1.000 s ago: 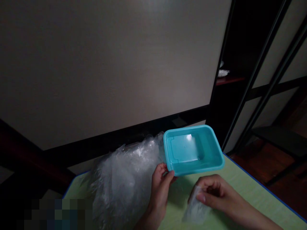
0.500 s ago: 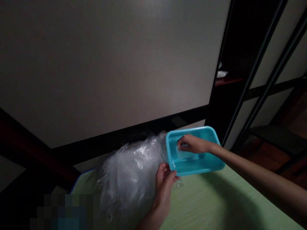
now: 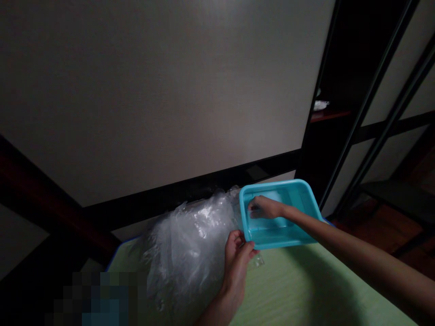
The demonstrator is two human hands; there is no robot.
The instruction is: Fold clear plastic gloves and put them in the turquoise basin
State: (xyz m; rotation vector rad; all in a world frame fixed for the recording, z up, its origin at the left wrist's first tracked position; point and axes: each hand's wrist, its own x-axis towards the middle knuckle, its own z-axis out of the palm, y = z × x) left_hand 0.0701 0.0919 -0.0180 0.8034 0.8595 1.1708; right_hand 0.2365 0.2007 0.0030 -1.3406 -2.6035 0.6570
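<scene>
Over the table, the left hand grips the tub at its seven-o'clock corner, apparently steadying it for the right hand inside, whose blurred fingers' hold cannot be told, plastic heaped at eight o'clock.

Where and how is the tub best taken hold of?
Probably by the near rim, just right of the left grip, coming from the near side, thumb above and fingers beneath. The tub has a narrow raised edge that suits a pinch; the left grip holds its near left corner, and the right grip is inside, its arm crossing the right side.
</scene>
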